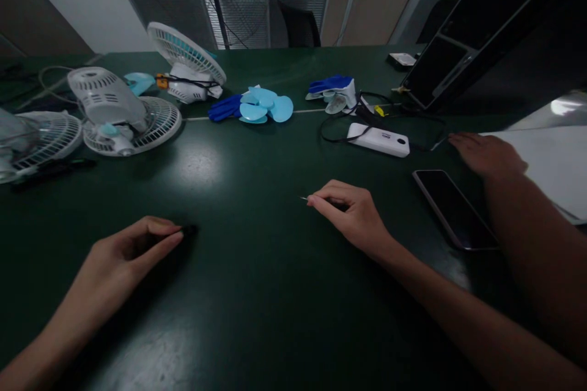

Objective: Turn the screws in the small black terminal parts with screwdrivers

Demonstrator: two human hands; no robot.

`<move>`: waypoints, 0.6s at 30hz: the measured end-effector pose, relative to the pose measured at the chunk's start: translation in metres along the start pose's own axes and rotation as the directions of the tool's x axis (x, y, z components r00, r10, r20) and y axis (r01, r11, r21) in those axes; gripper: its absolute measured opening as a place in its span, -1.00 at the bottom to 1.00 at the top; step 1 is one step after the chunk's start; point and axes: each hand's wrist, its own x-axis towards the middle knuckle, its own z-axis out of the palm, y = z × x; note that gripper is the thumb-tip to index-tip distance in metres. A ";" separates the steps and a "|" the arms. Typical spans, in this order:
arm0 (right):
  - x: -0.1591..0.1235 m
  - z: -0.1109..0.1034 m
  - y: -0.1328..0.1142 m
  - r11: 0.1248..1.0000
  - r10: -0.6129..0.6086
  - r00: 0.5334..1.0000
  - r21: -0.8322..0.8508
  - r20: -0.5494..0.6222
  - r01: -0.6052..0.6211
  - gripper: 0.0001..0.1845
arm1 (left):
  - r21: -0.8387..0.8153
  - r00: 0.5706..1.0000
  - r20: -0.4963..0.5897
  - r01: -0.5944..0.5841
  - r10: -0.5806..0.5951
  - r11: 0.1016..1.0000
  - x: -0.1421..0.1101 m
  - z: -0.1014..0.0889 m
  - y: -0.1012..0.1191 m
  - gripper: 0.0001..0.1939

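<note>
My left hand (131,250) pinches a small black piece (190,230) between thumb and fingertips, low over the dark green table (247,293). The kind of piece is too dark to make out. Toward the middle, my right hand (346,211) is closed on a thin, pale, pointed piece (303,198); only its tip sticks out past the thumb, and the rest is hidden by the fingers. To the right of that hand lies a phone (454,211) with a dark screen.
Several white fans (110,110) stand and lie at the left. Behind are light-blue fan blades (266,105), blue-and-white gloves (334,91) and a white power strip (378,139) with black cable. Another person's hand (488,153) rests by white paper (550,162) at the right. A black cabinet (486,30) stands back right.
</note>
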 end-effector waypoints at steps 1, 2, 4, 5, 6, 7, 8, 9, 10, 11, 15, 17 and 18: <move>-0.001 0.001 0.000 1.000 -0.022 1.000 -0.017 0.014 0.022 -0.82 | -0.042 0.997 0.051 -0.048 0.050 0.998 -0.003 0.011 0.016 -0.61; -0.001 0.002 -0.001 0.998 -0.047 0.998 -0.034 0.032 0.048 -0.82 | -0.067 0.988 0.075 -0.129 0.134 0.989 -0.005 0.022 0.031 -0.63; -0.004 0.004 -0.002 0.994 -0.096 0.993 -0.054 0.074 0.100 -0.83 | -0.080 0.939 0.124 -0.311 0.319 0.947 -0.007 0.047 0.058 -0.70; -0.005 0.005 -0.002 0.990 -0.120 0.988 -0.058 0.097 0.126 -0.84 | -0.074 0.899 0.178 -0.393 0.400 0.917 -0.007 0.059 0.068 -0.75; -0.007 0.005 -0.002 0.987 -0.144 0.983 -0.057 0.117 0.152 -0.84 | -0.063 0.861 0.216 -0.459 0.461 0.886 -0.006 0.069 0.077 -0.80; -0.009 0.005 -0.003 0.983 -0.165 0.977 -0.058 0.137 0.174 -0.84 | -0.060 0.831 0.239 -0.504 0.502 0.862 -0.005 0.078 0.085 -0.83; -0.010 0.005 -0.003 0.979 -0.182 0.971 -0.062 0.152 0.194 -0.84 | -0.061 0.806 0.236 -0.544 0.542 0.837 -0.004 0.086 0.090 -0.86; -0.011 0.005 -0.003 0.975 -0.197 0.966 -0.072 0.170 0.211 -0.84 | -0.060 0.785 0.234 -0.577 0.573 0.815 -0.002 0.091 0.094 -0.88; -0.012 0.004 -0.004 0.970 -0.209 0.960 -0.088 0.188 0.228 -0.84 | -0.062 0.772 0.232 -0.596 0.592 0.801 -0.001 0.095 0.096 -0.89; -0.013 0.004 -0.005 0.964 -0.217 0.954 -0.107 0.207 0.242 -0.83 | -0.066 0.764 0.230 -0.606 0.603 0.793 0.000 0.096 0.097 -0.89; -0.014 0.004 -0.007 0.941 -0.229 0.937 -0.186 0.264 0.283 -0.83 | -0.089 0.769 0.229 -0.594 0.597 0.799 0.000 0.094 0.094 -0.90; -0.015 0.005 -0.008 0.929 -0.232 0.932 -0.220 0.277 0.297 -0.83 | -0.099 0.772 0.227 -0.588 0.593 0.803 -0.001 0.092 0.094 -0.90; -0.015 0.006 -0.007 0.923 -0.234 0.930 -0.236 0.282 0.304 -0.83 | -0.102 0.773 0.227 -0.586 0.592 0.804 -0.001 0.092 0.094 -0.90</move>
